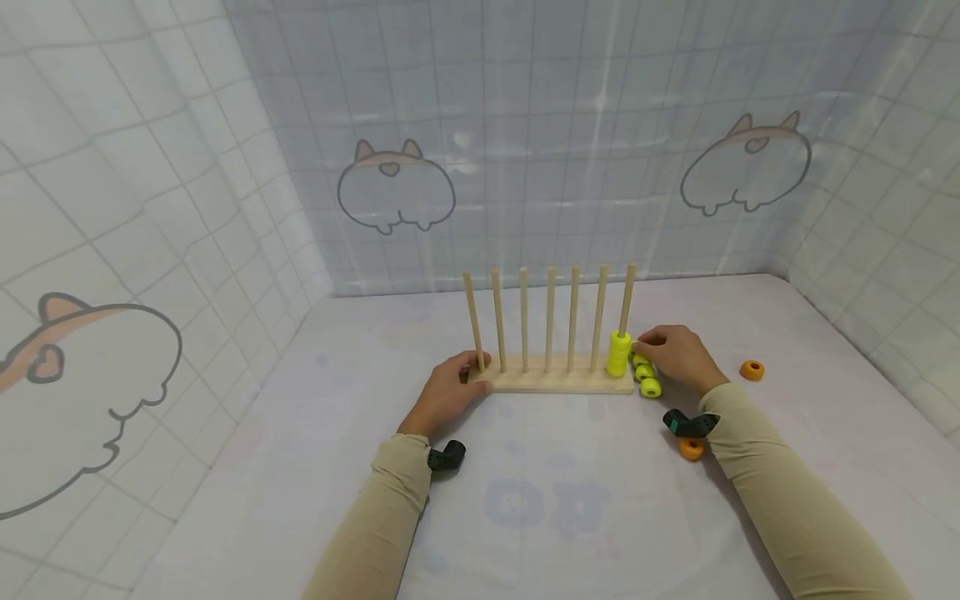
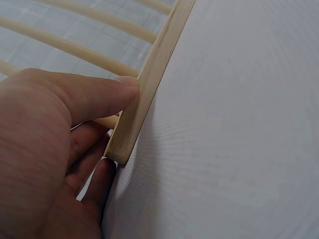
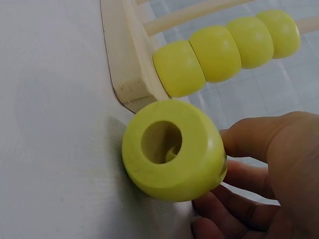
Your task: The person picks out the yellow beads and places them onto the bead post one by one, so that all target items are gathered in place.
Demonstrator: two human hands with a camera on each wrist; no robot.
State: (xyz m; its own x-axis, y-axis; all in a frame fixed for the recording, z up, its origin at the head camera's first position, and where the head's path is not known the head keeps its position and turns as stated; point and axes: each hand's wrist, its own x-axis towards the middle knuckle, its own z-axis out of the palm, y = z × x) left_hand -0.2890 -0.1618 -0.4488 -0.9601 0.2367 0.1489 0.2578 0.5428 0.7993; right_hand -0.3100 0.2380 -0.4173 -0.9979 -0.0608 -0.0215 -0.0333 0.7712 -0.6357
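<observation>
Two hands work at the peg rack [image 1: 555,381]: left hand [image 1: 447,393] grips its end, right hand [image 1: 678,356] pinches a yellow bead [image 3: 172,149].

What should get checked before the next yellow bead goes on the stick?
1. Wooden rack held steady: ok, the left hand grips its end.
2. Rack flat on the table: ok.
3. Last stick has room above the stacked yellow beads: ok, most of it is bare.
4. Loose yellow bead within reach: ok, it lies against the right hand.
5. Firm grip on that bead: cannot tell, the fingers lie partly behind it.
6. Bead hole open: ok, the right wrist view shows it.
</observation>
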